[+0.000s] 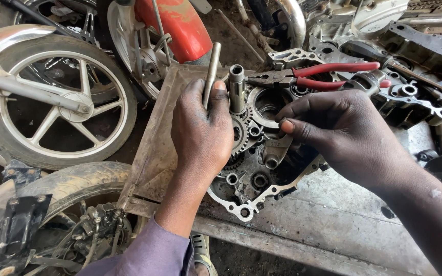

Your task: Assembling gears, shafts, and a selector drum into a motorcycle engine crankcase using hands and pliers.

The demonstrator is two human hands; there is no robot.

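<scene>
An oily engine crankcase half (254,197) with gears and shafts lies on a greasy metal tray (159,148). My left hand (200,128) rests over its gears and grips a thin steel rod (212,69) that points up and away. Right beside that thumb an upright splined shaft (237,87) rises from the case. My right hand (333,133) reaches in from the right, its fingertips bent down onto a part inside the case next to a large bearing ring (264,105). Whether those fingers pinch something is hidden.
Red-handled pliers (323,74) lie just behind the case. Other engine castings (415,56) crowd the back right. A motorcycle wheel with silver spokes (52,107) and a red fender (180,28) stand at the left, and another tyre (72,189) sits at the lower left.
</scene>
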